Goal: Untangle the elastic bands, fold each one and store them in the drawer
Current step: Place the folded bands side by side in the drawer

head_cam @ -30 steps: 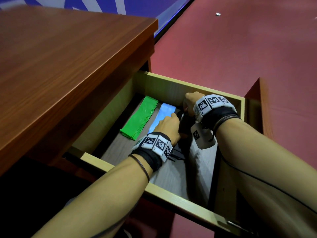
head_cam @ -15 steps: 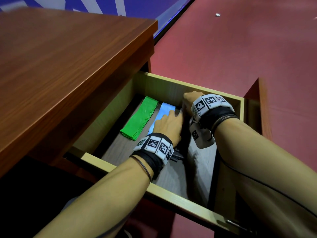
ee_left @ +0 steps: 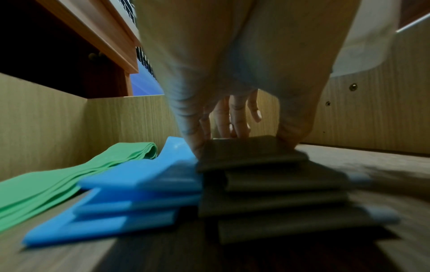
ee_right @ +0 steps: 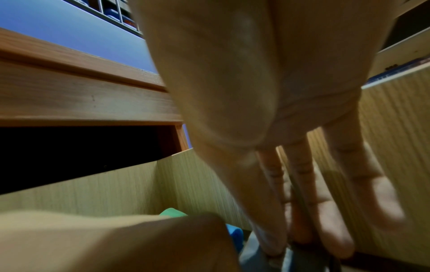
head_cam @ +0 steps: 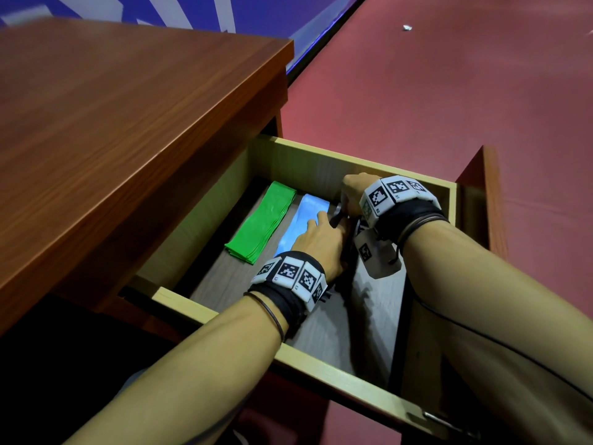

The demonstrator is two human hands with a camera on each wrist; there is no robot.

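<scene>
Both forearms reach down into the open drawer [head_cam: 353,163], which sticks out from under the wooden counter [head_cam: 128,123].

Three folded bands lie side by side on the drawer floor: one green band [head_cam: 261,223] on the left, one blue band [head_cam: 305,220] just beside it, and one dark grey band [ee_left: 267,184] touching the blue one on its right (in the head view the hands hide the grey one almost completely).

The left hand [head_cam: 321,242] comes in palm down over the near part of the grey band. From the left wrist view its grip straddles the band, with a finger at the left edge and the thumb at the right edge, both touching it and pinching the folded stack between them.

The right hand [head_cam: 354,191] sits further back, near the drawer's rear wall, wrist bent and fingers [ee_right: 335,220] pointing down. They look fairly straight and spread, tips resting on the far end of the grey band, so a flat open grip pressing down instead of a clamp.
</scene>
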